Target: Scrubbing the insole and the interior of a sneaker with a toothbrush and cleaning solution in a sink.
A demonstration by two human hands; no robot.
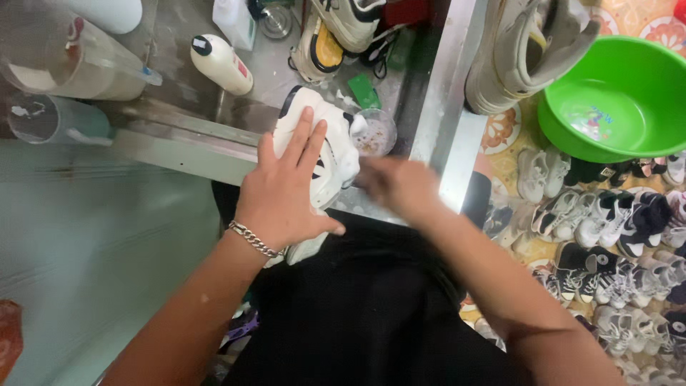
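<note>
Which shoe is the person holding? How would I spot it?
Find the metal counter. At its near edge, under the left hand, lies a white shoe with black trim. Unlike the other shoes, it sits beside a small clear cup.

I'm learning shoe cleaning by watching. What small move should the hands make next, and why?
Probably bring the blurred right hand back onto the white sneaker, since the left hand lies flat on it at the metal sink edge.
</note>
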